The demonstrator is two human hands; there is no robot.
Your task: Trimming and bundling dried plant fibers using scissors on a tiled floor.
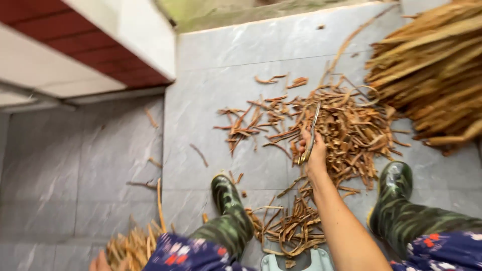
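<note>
Thin curved blade (311,133) in rt hand (314,156)

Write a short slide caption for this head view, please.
Right hand holds a curved knife above brown bark strips on grey tiles.

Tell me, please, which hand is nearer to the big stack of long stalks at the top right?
Right. The right hand, holding a knife, is just left of the stack; the left hand is far away at the bottom left.

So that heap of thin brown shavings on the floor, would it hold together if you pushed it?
Probably not: the shavings lie as loose, curled strips, so they'd likely scatter. They look thin and dry, so probably light and brittle. The grey floor tiles seem smooth, so strips should slide easily.
</note>
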